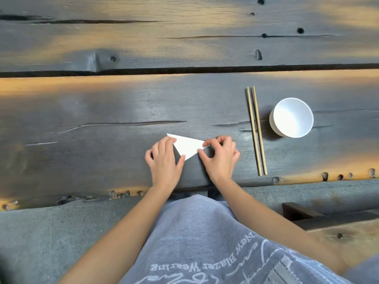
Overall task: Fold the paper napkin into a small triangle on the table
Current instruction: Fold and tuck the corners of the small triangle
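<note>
A white paper napkin (187,145), folded into a small triangle, lies flat on the dark wooden table (102,111) near its front edge. My left hand (164,158) rests flat on the napkin's left side, its fingers pressing the paper down and its thumb at the lower tip. My right hand (220,156) pinches the napkin's right corner between thumb and forefinger. The left part of the napkin is hidden under my left fingers.
A pair of wooden chopsticks (256,130) lies lengthwise to the right of my hands. Beyond them stands a white paper cup (292,117). A long gap between planks (184,70) runs across the table farther back. A grey floor and my grey shirt fill the foreground.
</note>
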